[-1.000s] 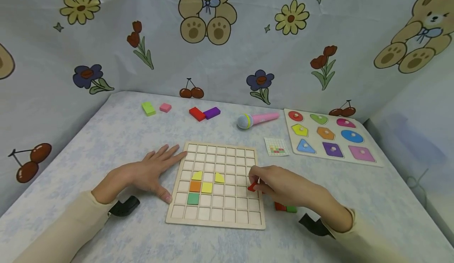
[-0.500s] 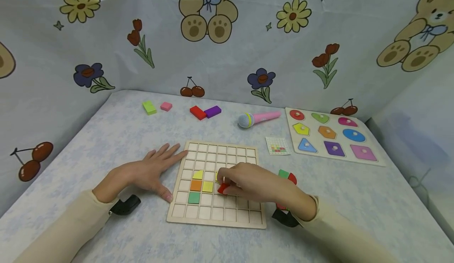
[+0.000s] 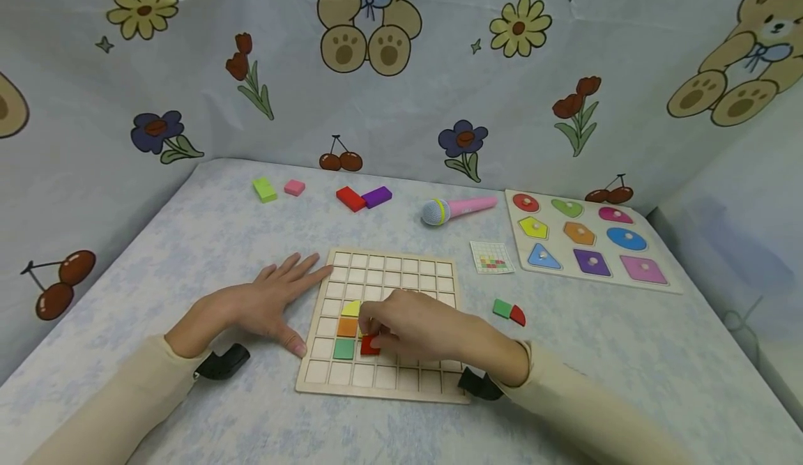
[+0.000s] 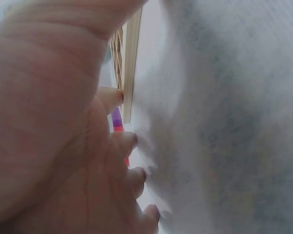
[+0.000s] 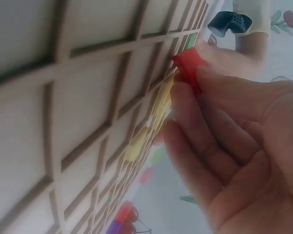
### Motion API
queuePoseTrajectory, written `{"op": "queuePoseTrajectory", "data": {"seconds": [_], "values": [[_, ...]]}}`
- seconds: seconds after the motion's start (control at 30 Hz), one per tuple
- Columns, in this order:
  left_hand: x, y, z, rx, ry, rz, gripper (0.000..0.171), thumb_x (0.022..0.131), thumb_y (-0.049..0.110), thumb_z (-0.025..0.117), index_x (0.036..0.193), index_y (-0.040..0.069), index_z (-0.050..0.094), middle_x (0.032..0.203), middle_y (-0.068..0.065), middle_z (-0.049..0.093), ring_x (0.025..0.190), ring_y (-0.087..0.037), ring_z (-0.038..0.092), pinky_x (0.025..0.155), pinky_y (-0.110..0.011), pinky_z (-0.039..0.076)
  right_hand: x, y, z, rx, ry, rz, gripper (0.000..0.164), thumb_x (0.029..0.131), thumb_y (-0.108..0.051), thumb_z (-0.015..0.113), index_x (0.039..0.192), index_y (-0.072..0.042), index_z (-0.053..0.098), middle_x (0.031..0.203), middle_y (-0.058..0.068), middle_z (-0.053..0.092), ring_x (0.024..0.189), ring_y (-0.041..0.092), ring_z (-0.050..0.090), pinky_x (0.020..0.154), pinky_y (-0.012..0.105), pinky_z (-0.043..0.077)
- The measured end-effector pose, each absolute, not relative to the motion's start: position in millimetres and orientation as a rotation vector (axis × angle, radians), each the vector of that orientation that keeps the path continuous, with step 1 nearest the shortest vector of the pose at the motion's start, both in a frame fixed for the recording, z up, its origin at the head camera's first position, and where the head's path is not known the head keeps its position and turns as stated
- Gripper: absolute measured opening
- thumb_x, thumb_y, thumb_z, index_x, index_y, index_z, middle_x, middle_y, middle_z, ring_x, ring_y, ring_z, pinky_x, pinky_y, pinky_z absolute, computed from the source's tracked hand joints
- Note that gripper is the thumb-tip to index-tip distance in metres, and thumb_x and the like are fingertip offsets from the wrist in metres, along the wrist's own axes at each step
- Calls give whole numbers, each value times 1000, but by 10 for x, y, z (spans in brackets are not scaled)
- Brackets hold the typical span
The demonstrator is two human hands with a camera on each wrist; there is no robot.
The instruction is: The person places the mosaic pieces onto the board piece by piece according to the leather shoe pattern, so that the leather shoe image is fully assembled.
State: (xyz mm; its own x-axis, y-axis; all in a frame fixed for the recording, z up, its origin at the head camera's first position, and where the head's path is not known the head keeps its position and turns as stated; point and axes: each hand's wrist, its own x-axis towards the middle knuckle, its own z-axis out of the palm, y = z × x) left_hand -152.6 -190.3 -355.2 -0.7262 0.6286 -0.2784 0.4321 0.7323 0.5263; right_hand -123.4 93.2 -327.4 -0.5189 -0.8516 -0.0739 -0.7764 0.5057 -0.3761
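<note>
My right hand point(image 3: 420, 325) pinches a red square tile point(image 3: 369, 345) between thumb and fingers, over the cell right of the green tile point(image 3: 343, 348). In the right wrist view the red tile point(image 5: 189, 68) is tilted at the fingertips, close to the grid. The wooden grid board point(image 3: 383, 394) also holds an orange tile point(image 3: 347, 327) and a yellow cut-corner tile point(image 3: 351, 308); other yellow tiles are mostly hidden by my right hand in the head view. My left hand point(image 3: 266, 308) lies spread on the table, its index finger and thumb touching the board's left edge.
A green tile point(image 3: 502, 308) and a red quarter-round tile point(image 3: 517, 316) lie right of the board. Behind it are a small pattern card point(image 3: 492, 258), a pink toy microphone point(image 3: 461, 209), a shape puzzle point(image 3: 590, 242) and several blocks, one purple point(image 3: 377, 197).
My right hand has carried the red tile leftward across the board, from its right edge to beside the green tile. The left hand stays in place.
</note>
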Motion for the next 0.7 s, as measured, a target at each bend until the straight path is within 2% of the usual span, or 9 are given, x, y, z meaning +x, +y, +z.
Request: {"op": "queuePoseTrajectory", "data": {"seconds": [0.23,0.4,0.7], "values": [[-1525,-1903,-3545,808,2484,603,127,68,60,85,162,14,14,168,-22,-1,151,-51,-8,112,-75,-1,-1192,875,-3276,-1330,2568,-336,8,93,-19,72,95,-19,65,76,-15,60,67,1,51,63,15,44],[-1523,-1902,-3546,817,2485,607,127,68,60,86,162,13,15,167,-23,-1,151,-52,-8,112,-76,-1,-1170,841,-3281,-1324,2582,-286,11,91,-21,75,93,-21,64,74,-15,56,65,2,50,59,16,42],[-1518,-1892,-3546,816,2478,615,127,67,59,86,162,13,15,167,-23,-1,151,-52,-8,111,-76,-2,-1143,844,-3304,-1368,2571,-342,13,89,-13,76,100,-15,69,95,-8,66,75,3,54,69,13,46]]}}
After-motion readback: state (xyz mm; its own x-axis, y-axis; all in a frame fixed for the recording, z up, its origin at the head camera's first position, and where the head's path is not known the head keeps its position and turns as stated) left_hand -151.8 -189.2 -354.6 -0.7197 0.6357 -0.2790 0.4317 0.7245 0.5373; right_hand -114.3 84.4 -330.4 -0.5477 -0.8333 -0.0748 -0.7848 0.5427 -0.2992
